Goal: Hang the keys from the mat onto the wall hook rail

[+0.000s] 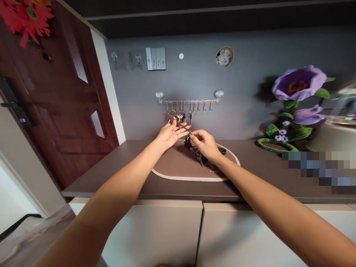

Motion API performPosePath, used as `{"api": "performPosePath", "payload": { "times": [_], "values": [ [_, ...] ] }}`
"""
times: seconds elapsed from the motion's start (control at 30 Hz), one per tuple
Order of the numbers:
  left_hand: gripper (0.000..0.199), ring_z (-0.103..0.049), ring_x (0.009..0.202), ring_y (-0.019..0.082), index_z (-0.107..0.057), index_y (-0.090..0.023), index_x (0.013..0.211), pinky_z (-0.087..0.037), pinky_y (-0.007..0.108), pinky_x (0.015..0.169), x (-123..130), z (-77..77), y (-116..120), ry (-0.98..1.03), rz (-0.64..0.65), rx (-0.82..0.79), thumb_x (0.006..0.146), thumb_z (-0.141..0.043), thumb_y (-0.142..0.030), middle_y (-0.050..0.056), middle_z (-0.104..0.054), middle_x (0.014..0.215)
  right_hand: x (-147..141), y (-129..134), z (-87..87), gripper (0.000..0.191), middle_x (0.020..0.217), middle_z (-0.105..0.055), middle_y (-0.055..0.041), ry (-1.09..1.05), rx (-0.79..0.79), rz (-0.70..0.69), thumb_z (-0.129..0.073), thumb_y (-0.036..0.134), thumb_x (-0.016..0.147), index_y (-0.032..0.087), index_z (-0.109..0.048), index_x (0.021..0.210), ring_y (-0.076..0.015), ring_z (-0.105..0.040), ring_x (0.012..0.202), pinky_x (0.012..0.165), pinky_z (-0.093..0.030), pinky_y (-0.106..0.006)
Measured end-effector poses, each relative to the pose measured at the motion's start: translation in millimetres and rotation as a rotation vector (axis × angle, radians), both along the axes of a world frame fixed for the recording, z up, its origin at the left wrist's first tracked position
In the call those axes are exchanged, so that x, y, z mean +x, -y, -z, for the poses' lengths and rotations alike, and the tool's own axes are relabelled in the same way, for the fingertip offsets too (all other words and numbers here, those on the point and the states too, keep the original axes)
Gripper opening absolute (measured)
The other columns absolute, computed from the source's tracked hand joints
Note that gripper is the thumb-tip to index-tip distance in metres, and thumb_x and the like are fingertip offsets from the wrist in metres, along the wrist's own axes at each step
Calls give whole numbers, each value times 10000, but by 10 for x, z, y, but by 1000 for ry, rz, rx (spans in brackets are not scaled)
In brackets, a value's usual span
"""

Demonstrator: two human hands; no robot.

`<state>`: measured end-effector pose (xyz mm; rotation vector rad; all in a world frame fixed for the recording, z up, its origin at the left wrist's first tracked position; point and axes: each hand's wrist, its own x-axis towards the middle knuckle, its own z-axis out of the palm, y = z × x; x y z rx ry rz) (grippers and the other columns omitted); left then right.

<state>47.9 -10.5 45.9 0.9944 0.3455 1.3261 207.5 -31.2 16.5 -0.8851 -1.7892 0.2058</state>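
Note:
My left hand (168, 134) is turned palm up below the hook rail, several fingers stretched out to the right. A flat brown strap (170, 118) sits at its thumb and index finger, seemingly pinched there. Close by on the right, my right hand (205, 144) is closed, thumb against fingers, on a bunch of keys. Its metal keys (199, 158) dangle under the hand, and a small black piece (187, 141) hangs by the fingertips. Behind the left hand, several keys (180, 118) hang from the clear hook rail (190, 101), with a single key (191, 116) further right.
A brown oval mat (172, 168) with a pale rim lies on the dark countertop (130, 159). On it, a black oval item (221, 150) is partly hidden by my right hand. Purple plush flowers (300, 87) stand at right. A dark red door (80, 148) is at left.

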Motion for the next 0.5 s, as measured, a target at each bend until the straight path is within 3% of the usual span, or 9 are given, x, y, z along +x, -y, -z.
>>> {"api": "performPosePath", "payload": {
  "times": [0.23,0.5],
  "values": [
    [104,-592,958,217,-488,-109,829,-466,383,874,-24,40,-98,11,-76,-151,840,-446,-204,126,-617,847,55,-113,9,293,770,-586,-31,-175,-49,-42,-495,446,755,164,-563,804,-124,-514,686,672,-420,-258],
    [149,-601,898,219,-515,-126,820,-509,378,800,51,167,-48,-173,-17,-346,771,-541,-264,115,-599,851,87,-89,-61,248,728,-549,-3,-337,-92,-49,-503,414,756,170,-522,794,-103,-478,639,637,-407,-236]
  ]
}}
